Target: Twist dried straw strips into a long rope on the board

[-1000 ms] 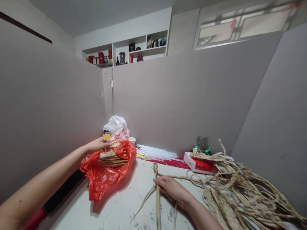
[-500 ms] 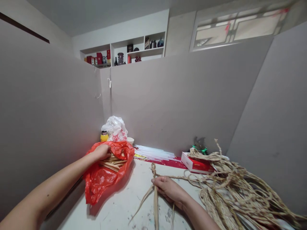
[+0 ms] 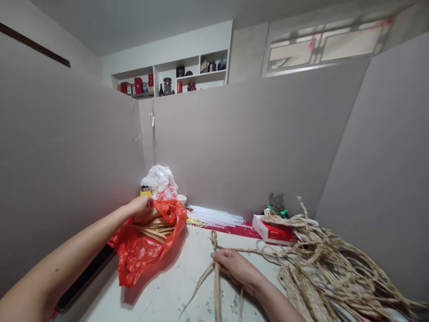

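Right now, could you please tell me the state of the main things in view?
Red bag, open, strips inside
Cord, partly braided, strands loose
Right hand, closed on the cord
Left hand, at the red bag, grip unclear
Rope pile, loosely heaped
White bag, crumpled
White cup, upright

At lower centre, my right hand [image 3: 236, 267] pinches pale fibre strips [image 3: 217, 290]. Lower left, my left hand [image 3: 142, 207] is at the red bag [image 3: 144, 257].

Head-worn, the single camera looks forward and down over a nearby table [image 3: 167, 288].
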A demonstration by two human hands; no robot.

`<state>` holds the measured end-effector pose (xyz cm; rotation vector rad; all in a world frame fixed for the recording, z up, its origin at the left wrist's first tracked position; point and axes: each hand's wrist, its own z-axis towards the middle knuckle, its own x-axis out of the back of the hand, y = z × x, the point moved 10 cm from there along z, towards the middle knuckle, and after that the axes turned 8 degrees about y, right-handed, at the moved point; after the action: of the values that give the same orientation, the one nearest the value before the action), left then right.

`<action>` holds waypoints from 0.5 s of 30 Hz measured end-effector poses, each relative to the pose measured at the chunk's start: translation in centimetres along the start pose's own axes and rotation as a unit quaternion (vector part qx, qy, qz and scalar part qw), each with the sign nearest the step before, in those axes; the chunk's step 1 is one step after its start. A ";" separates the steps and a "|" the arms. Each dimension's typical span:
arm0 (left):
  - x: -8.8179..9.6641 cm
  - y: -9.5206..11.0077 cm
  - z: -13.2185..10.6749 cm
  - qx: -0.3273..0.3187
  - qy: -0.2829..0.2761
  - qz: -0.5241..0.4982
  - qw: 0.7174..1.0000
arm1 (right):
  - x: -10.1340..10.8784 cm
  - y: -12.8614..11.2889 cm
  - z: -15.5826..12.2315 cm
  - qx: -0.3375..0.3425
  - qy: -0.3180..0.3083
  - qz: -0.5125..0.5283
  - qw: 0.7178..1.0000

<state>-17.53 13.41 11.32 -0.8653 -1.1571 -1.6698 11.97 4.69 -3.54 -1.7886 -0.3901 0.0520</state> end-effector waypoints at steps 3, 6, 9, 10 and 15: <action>1.1 0.2 0.6 -0.016 -0.009 0.017 1.000 | 0.0 0.0 0.0 0.002 0.005 -0.002 1.000; 1.8 0.7 0.1 -0.024 -0.009 0.018 1.000 | 0.1 0.1 0.1 0.009 0.007 -0.005 1.000; 0.3 2.0 -2.0 -0.048 -0.059 -0.007 0.997 | 0.1 0.4 0.3 0.009 0.006 -0.011 1.000; -0.5 2.5 -3.0 -0.058 -0.079 -0.018 0.995 | 0.1 0.5 0.4 0.010 0.005 -0.010 1.000; -2.6 3.2 -6.2 -0.044 -0.076 -0.057 0.994 | 0.1 0.7 0.4 0.008 0.007 -0.007 1.000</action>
<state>-13.91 7.78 8.06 -1.0128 -1.2636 -1.7845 12.10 4.97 -4.29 -1.7688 -0.3920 0.0331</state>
